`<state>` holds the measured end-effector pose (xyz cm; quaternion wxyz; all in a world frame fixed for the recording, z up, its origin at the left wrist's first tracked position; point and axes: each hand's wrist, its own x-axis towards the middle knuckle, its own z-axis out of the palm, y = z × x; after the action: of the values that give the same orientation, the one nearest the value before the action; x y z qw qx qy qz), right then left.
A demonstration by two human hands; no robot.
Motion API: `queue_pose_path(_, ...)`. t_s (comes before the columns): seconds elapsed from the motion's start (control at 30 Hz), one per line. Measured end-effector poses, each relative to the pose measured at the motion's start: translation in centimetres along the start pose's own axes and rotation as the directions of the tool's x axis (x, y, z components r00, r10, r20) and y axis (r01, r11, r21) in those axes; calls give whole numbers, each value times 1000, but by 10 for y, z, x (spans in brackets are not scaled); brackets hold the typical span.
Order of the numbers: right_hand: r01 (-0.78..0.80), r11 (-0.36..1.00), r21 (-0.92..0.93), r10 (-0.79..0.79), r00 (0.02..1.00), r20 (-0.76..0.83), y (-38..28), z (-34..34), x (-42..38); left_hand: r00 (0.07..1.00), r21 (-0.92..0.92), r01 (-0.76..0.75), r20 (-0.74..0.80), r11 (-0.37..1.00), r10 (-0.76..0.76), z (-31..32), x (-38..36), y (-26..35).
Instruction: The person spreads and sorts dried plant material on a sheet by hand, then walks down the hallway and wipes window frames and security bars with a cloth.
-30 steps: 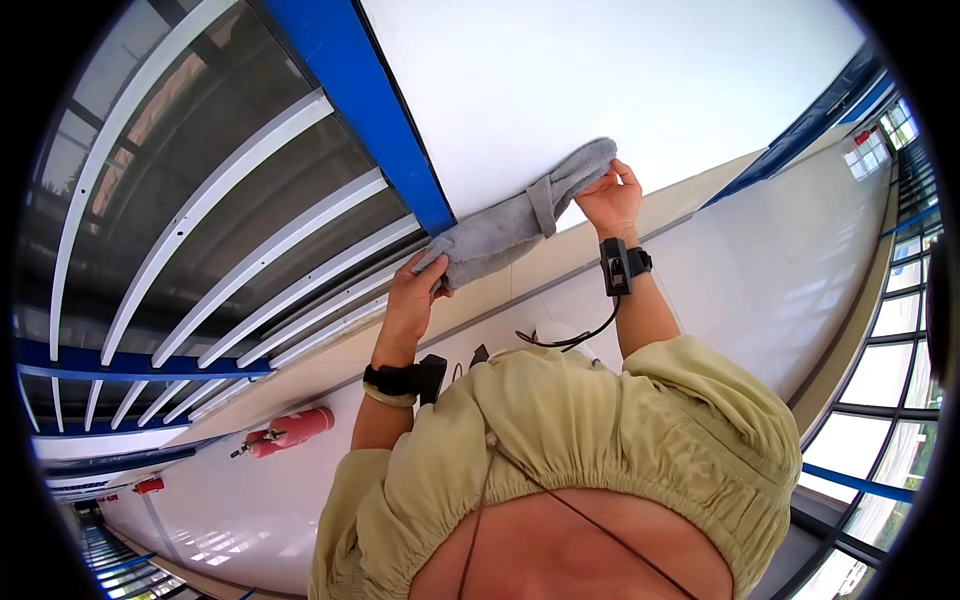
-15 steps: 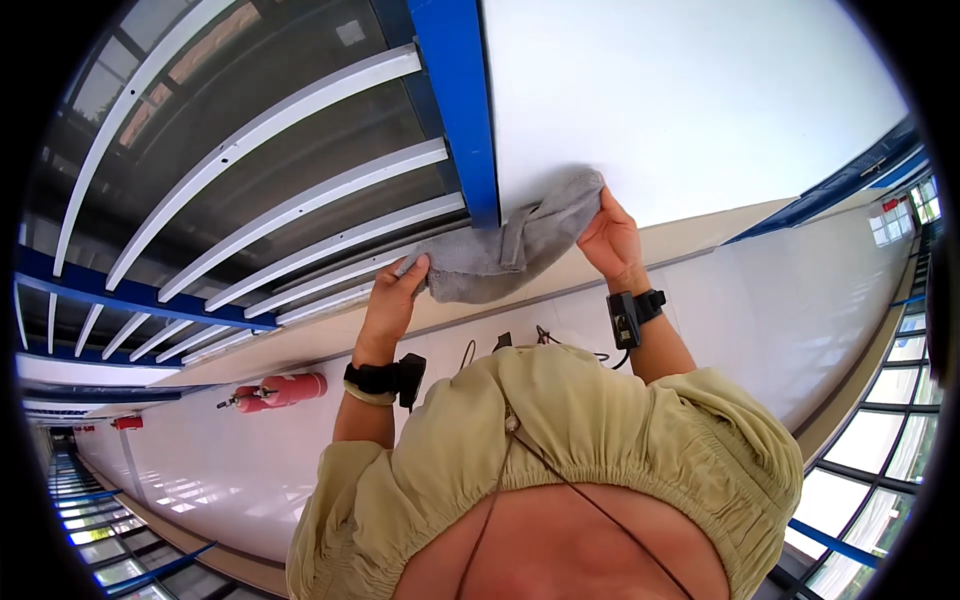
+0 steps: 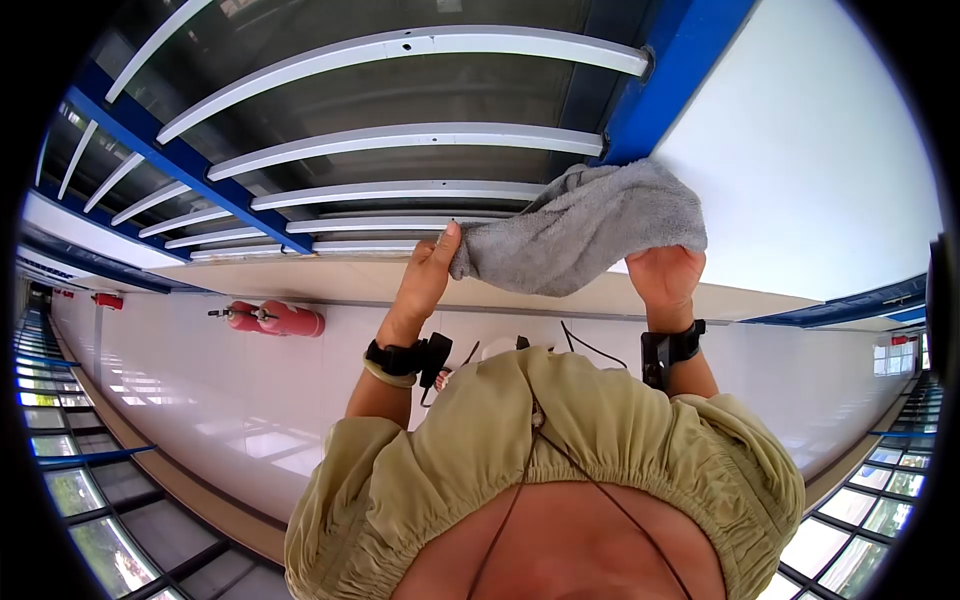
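A grey cloth (image 3: 580,230) stretches between my two hands, in front of the lower corner of the barred window. My left hand (image 3: 432,268) pinches the cloth's left end, thumb on top, beside the lower white bars (image 3: 400,192). The right end of the cloth drapes over the fingers of my right hand (image 3: 667,275), which are hidden beneath it; the palm shows. The cloth's upper part lies against the bottom of the blue window frame (image 3: 668,80) and the white wall (image 3: 800,160).
Red fire extinguishers (image 3: 290,318) lie in view on the left over the pale floor (image 3: 210,385). A beige ledge (image 3: 350,275) runs under the window. Cables (image 3: 590,347) show near my chest. Large windows (image 3: 110,510) line the lower left edge.
The view has turned, and the window bars and blue frame appear further right. Both hands have moved right in the view with the cloth, which now looks more spread out.
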<state>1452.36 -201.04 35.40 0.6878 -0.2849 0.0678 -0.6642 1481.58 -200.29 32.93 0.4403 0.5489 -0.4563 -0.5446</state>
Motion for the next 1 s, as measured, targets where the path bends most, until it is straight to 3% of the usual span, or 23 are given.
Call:
queue_pose_path(0.03, 145, 975, -169, -135, 988, 72, 1, 27, 6, 999, -64, -40, 13, 997, 41, -2, -5, 12)
queue_pose_path(0.07, 122, 713, -690, -147, 989, 23, 6, 59, 10, 988, -210, -45, 139, 977, 75, -8, 6, 1)
queue_pose_path(0.1, 39, 212, -976, -188, 982, -1, 12, 92, 15, 977, -206, -50, 192, 977, 91, -10, 12, 0)
queue_pose_path(0.13, 194, -14, -981, -226, 955, 192, 24, 78, 21, 964, -202, -57, 244, 978, 106, -8, 16, 0)
queue_pose_path(0.2, 370, -513, -775, -274, 785, 555, 48, 49, 34, 933, -228, -52, 335, 972, 128, -8, 17, 6)
queue_pose_path(0.23, 343, -741, -577, -131, 769, 625, 59, 44, 52, 917, -257, -38, 375, 966, 136, -7, 13, 18)
queue_pose_path(0.27, 305, -741, -598, -84, 842, 533, 74, 40, 61, 898, -285, -26, 414, 958, 147, -10, 12, 25)
queue_pose_path(0.37, 100, -872, -480, -154, 874, 462, 96, 42, 78, 914, -332, 103, 402, 938, 42, -29, 27, -5)
queue_pose_path(0.4, 112, -870, -481, -141, 877, 459, 101, 49, 80, 925, -375, 111, 377, 920, 41, -37, 27, -6)
queue_pose_path(0.53, 313, -822, -476, -99, 745, 659, 150, 81, 90, 945, -487, 147, 326, 861, 23, -78, 23, -25)
queue_pose_path(0.63, 401, -761, -509, -20, 770, 637, 190, 104, 106, 970, -516, 114, 243, 849, 17, -110, 25, -35)
queue_pose_path(0.87, 621, -617, -484, 119, 681, 723, 285, 156, 153, 999, -589, 51, 21, 806, -48, -169, 14, -68)
queue_pose_path(0.93, 650, -624, -434, 141, 639, 756, 319, 169, 164, 999, -545, -22, -48, 838, -5, -192, 4, -64)
queue_pose_path(1.0, 666, -598, -445, 190, 657, 729, 353, 184, 172, 993, -511, -112, -97, 853, 72, -216, -3, -57)
